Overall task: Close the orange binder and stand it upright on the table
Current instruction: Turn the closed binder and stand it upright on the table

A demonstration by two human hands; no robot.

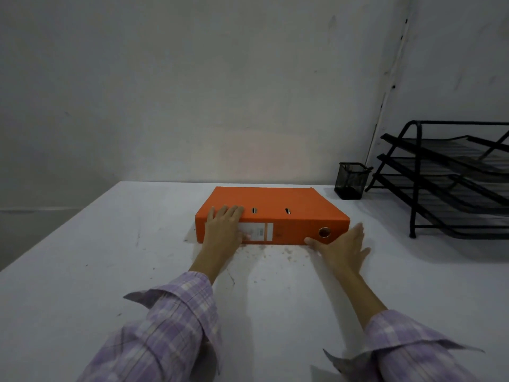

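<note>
The flat-lying orange binder (278, 209) is overlaid by the left hand's (223, 226) straight fingers. Its spine is touched by the spread right hand (341, 247).

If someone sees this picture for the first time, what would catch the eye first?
The orange binder, lying closed and flat mid-table, stands out against the white table. The left hand rests on its left end and the right hand touches its right end. A black wire letter tray stands far right.

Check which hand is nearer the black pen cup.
Right. The right hand sits at the binder's right end, in front of the pen cup; the left hand rests on the binder's left end, farther away.
</note>
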